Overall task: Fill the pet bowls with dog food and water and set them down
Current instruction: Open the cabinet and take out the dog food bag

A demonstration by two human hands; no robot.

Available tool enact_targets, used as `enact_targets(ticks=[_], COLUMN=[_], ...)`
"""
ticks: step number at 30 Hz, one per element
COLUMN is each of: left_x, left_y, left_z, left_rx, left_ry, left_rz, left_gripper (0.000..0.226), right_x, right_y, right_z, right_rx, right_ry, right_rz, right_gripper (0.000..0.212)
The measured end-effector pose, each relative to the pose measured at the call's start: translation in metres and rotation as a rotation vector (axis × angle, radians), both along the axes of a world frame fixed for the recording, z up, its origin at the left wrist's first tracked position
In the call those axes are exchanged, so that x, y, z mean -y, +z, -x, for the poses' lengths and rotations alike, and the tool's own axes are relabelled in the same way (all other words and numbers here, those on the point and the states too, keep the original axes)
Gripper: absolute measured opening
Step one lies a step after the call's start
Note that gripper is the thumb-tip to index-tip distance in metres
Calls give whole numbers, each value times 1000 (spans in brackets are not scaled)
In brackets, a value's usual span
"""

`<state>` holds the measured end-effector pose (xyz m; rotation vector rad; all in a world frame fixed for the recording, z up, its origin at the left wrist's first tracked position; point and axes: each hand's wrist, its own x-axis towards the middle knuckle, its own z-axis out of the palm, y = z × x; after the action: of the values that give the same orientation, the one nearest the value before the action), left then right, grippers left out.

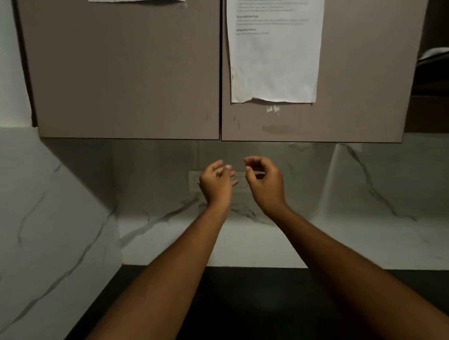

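Pet bowls are nowhere in view, and neither dog food nor a water source shows, so the step in hand is most likely getting at where they are kept. The left hand (216,183) and right hand (266,184) are raised side by side, close together but apart, in front of the marble wall (378,185) and just below the lower edge of two wall cabinet doors. Both hands hold nothing, with fingers loosely curled. They hang in front of a pale switch plate (194,183) without clearly touching it. The left door (123,70) and the right door (357,67) show no handles, so a good opening would hook fingertips under the bottom edge near the centre seam and pull outward, one hand to each door. A printed sheet (273,47) hangs on the right door with its lower edge loose and crumpled; gripping below it would avoid tearing it. The camera sits close to the doors, so leaning back before they swing seems wise. Once the bowls are found, the dark worktop (253,300) below is a handy place to set them for filling. Whether the cabinets hold them at all cannot be told from here.
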<state>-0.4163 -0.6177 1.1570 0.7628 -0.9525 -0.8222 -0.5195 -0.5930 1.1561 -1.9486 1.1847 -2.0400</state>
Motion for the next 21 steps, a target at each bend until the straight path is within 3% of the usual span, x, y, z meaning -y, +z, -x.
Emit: enact_targets(ticks=[5,12,15,19,21], left_x=[28,45,48,45,45], left_y=[17,39,40,41,39], left_z=[4,7,10,11,11], left_rx=[-142,-352,-422,-459,-487], left_ry=[-152,-346,-430,-645,-677], left_rz=[1,7,-30,-31,-13], left_gripper=[42,16,29,72,72], right_x=[24,34,28,15,8], right_y=[15,36,44,53,56], right_z=[-4,-3,-2,-1,-2], right_rx=[-84,-229,-305,-381,-369], right_ry=[-61,-160,-225,-296,-308], right_rz=[35,45,-3,-55,-28], right_gripper=[23,36,36,40,38])
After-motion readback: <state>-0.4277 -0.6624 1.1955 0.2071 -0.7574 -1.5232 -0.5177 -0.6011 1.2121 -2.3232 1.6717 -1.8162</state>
